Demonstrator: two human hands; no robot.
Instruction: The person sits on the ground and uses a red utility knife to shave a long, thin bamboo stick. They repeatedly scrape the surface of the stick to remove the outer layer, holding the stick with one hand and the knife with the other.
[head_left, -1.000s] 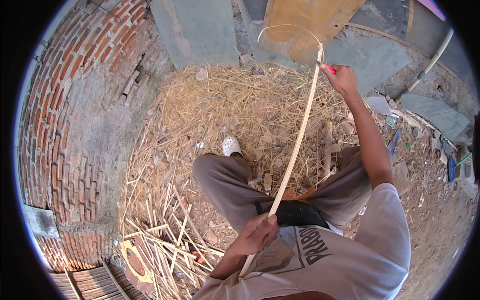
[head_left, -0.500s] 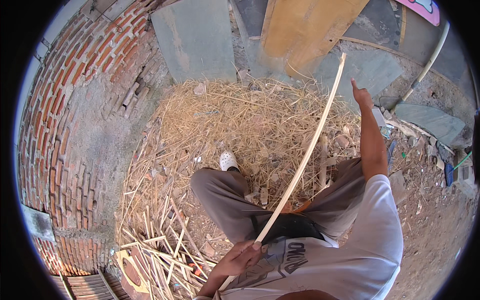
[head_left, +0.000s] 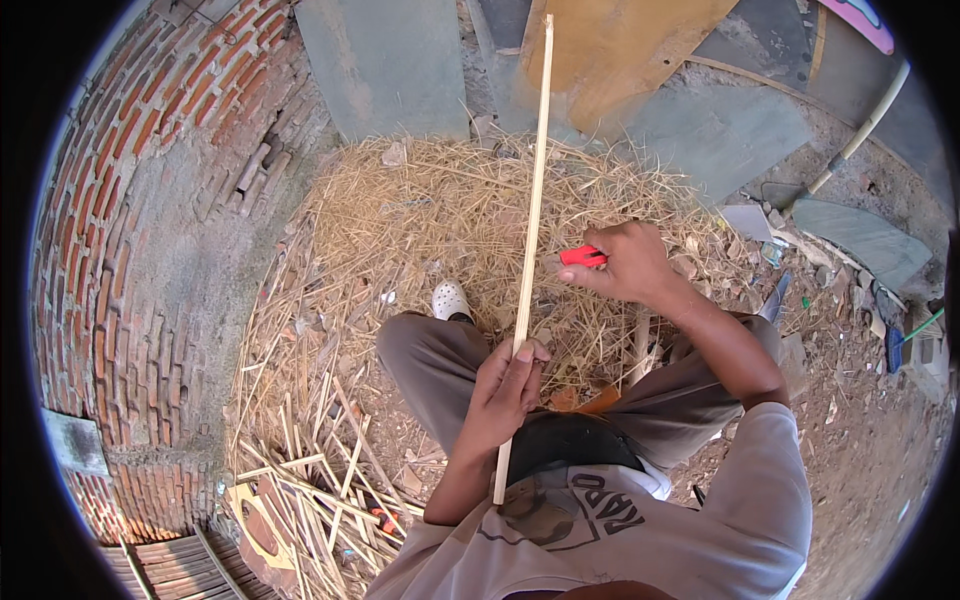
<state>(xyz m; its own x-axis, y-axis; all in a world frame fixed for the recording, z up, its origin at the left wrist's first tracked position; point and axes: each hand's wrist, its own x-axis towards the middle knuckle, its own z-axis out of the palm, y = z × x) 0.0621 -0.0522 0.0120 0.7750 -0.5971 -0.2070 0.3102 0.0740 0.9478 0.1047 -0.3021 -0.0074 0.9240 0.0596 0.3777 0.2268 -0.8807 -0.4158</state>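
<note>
A long, pale bamboo strip [head_left: 535,205] stands nearly upright in front of me, reaching from my shirt to the far boards. My left hand [head_left: 505,392] is closed round its lower part, thumb on top. To the right of the strip, my right hand [head_left: 632,264] grips a red-handled cutter knife [head_left: 583,256]. Its tip points left toward the strip and is too small and blurred to make out well; whether it touches the strip I cannot tell.
Dry shavings [head_left: 430,210] cover the ground ahead of my bent legs. A pile of loose strips [head_left: 335,490] lies at the lower left, beside a brick wall [head_left: 120,250]. Grey and tan boards [head_left: 385,70] lean at the back. Rubble [head_left: 850,290] lies on the right.
My right hand has come back from far right, where it pointed outward, to beside the strip. My left hand has moved forward, and the strip's far end has swung left.
</note>
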